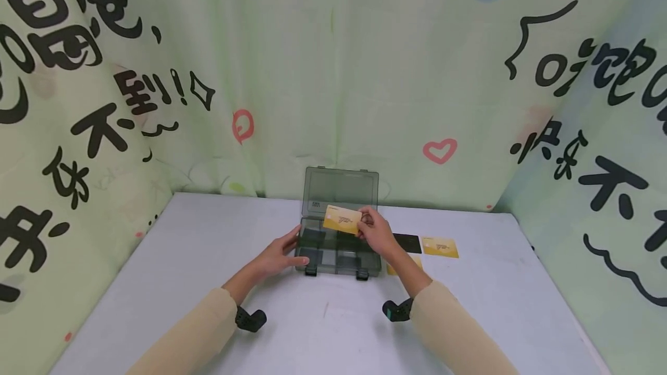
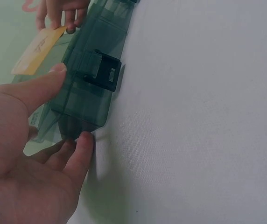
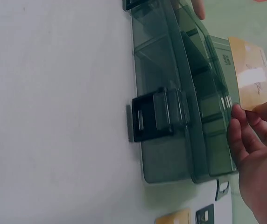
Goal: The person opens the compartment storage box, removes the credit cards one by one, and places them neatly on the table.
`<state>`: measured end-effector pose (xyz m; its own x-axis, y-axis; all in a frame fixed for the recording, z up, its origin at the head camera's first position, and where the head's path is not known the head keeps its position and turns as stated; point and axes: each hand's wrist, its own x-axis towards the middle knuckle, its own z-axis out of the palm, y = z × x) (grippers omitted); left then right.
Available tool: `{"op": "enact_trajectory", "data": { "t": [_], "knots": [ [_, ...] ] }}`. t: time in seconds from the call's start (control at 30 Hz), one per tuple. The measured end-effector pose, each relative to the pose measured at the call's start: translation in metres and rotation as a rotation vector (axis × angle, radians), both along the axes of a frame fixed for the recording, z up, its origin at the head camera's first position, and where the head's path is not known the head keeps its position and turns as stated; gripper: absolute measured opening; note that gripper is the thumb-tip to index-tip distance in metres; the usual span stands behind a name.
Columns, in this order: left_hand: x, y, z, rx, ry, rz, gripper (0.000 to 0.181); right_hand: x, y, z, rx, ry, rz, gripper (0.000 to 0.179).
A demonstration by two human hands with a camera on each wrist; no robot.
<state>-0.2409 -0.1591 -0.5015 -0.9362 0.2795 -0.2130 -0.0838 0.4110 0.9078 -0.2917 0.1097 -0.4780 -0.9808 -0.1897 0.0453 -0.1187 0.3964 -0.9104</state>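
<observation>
A translucent grey-green plastic compartment box (image 1: 341,269) stands with its lid (image 1: 341,187) raised at the back. My left hand (image 1: 278,254) holds the box's left end, thumb at the top rim and fingers against the outer side. With thumb and fingers, my right hand (image 1: 376,230) pinches a yellow card (image 1: 340,219) by its right edge, over the compartments. In the right wrist view the card (image 3: 252,74) is tilted and catches the light. Two dark latches (image 2: 103,72) hang along the box's front side.
Right of the box lie a black card (image 1: 409,243) and a yellow card (image 1: 440,247). Another yellow card (image 1: 392,269) is partly hidden under my right forearm. The white table (image 1: 323,328) meets a printed curtain (image 1: 292,103) behind and at both sides.
</observation>
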Motion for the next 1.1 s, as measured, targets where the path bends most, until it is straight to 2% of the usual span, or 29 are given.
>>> {"op": "enact_trajectory", "data": {
  "t": [0.1,0.3,0.43,0.53,0.63,0.77,0.9,1.1],
  "knots": [
    [0.000,-0.007,-0.002,-0.003,0.004,-0.007,0.090,-0.002,0.001,0.000,-0.003,0.010,-0.011,0.025],
    [-0.003,-0.003,-0.006,0.007,-0.002,0.017,0.090,0.000,0.020,0.005,0.006,0.032,-0.006,0.026],
    [-0.001,-0.003,-0.004,0.018,-0.008,0.010,0.089,0.004,0.028,0.008,-0.010,0.019,-0.021,0.025],
    [0.001,-0.003,-0.002,0.014,-0.010,0.007,0.089,0.015,0.031,0.022,-0.013,0.007,-0.022,0.026],
    [0.002,-0.006,-0.002,0.001,-0.012,0.010,0.089,0.018,0.035,0.025,-0.005,0.007,0.001,0.027],
    [0.003,-0.008,-0.002,-0.019,-0.010,0.011,0.088,0.011,0.047,0.014,0.026,0.040,0.003,0.026],
    [0.003,-0.006,-0.002,-0.022,-0.008,0.008,0.088,0.010,0.057,0.014,0.031,0.054,-0.019,0.024],
    [0.001,-0.003,-0.001,-0.023,-0.014,0.003,0.089,0.012,0.064,0.014,0.033,0.023,-0.050,0.023]
  ]
}}
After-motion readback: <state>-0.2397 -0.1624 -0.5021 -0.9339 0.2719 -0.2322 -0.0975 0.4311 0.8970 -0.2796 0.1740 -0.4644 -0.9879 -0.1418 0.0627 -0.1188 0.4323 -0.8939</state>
